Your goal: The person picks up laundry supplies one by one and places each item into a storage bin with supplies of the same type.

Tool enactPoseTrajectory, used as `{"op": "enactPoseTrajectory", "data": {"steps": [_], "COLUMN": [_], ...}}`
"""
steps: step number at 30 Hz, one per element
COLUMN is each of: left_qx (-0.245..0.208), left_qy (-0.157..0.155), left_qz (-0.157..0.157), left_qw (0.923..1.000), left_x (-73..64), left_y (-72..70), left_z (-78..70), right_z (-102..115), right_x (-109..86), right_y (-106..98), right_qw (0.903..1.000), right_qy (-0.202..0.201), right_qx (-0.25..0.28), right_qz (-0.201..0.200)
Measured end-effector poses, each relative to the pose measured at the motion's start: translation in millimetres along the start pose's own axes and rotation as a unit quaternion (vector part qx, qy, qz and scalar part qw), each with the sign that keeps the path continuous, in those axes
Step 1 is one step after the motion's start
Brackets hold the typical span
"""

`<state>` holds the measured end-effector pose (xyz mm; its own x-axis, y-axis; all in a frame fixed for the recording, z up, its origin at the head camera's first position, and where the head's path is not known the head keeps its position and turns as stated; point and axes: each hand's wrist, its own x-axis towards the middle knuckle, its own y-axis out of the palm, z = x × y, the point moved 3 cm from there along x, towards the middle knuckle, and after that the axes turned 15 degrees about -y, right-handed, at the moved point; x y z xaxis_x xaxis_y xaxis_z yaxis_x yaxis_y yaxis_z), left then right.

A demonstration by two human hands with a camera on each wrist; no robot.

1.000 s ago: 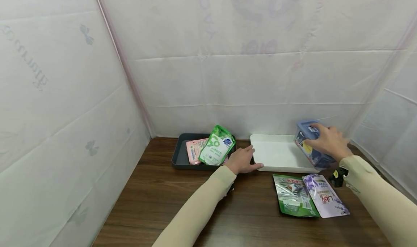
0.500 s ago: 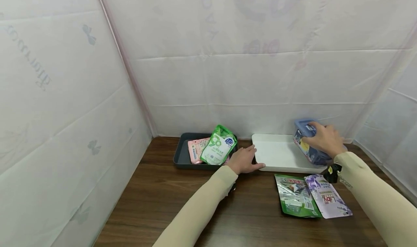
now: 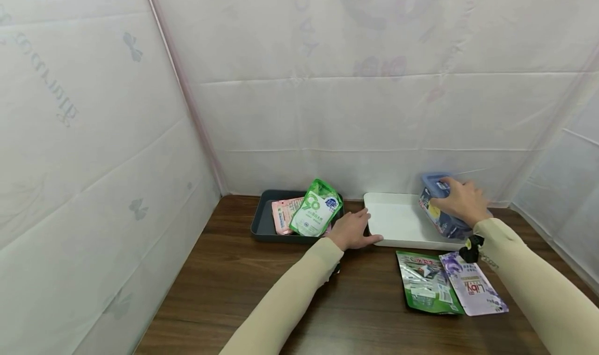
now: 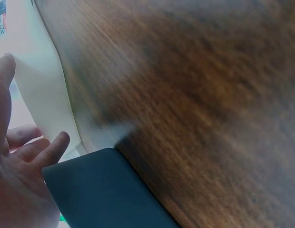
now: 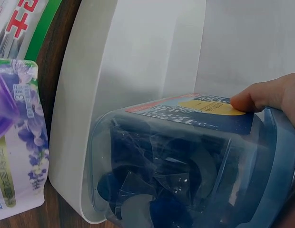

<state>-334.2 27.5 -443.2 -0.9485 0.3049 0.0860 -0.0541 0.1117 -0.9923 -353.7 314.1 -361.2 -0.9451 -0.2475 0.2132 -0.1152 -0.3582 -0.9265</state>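
Note:
My right hand (image 3: 463, 201) grips a blue plastic tub of laundry pods (image 3: 451, 227) by its lid end. The tub is tilted over the right end of a white tray (image 3: 398, 222). Through its clear wall in the right wrist view, dark blue and whitish pods (image 5: 169, 209) show, and my thumb (image 5: 254, 97) presses by the yellow label. My left hand (image 3: 350, 230) is at the tray's left end, fingers extended and thumb spread, holding nothing. In the left wrist view its fingers lie between the white tray (image 4: 43, 85) and the corner of a dark grey tray (image 4: 104, 185).
The dark grey tray (image 3: 263, 225) holds a green-and-white pouch (image 3: 315, 212) over a pink packet (image 3: 282, 214). In front of the white tray, a green-and-silver pouch (image 3: 428, 287) and a purple pouch (image 3: 472, 287) lie on the wooden table (image 3: 224, 298). White sheeting (image 3: 327, 116) stands behind.
My right hand has shifted the tub slightly left along the white tray. The left hand keeps its place at the tray's left end. The head view has turned a little.

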Motion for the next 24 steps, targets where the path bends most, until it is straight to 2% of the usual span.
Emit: {"op": "enactPoseTrajectory", "data": {"steps": [18, 24], "left_qx": [0.001, 0.002], "left_qy": [0.000, -0.009], "left_qz": [0.000, 0.014], "left_qw": [1.0000, 0.9999], "left_x": [-0.4, 1.0], "left_y": [-2.0, -0.1], "left_z": [-2.3, -1.5], "right_z": [-8.5, -10.3], "right_x": [5.5, 6.6], "right_y": [13.4, 19.5], "right_qw": [0.9998, 0.9996], "right_qy": [0.008, 0.006], "right_qx": [-0.006, 0.002], "right_qz": [0.017, 0.027]}}
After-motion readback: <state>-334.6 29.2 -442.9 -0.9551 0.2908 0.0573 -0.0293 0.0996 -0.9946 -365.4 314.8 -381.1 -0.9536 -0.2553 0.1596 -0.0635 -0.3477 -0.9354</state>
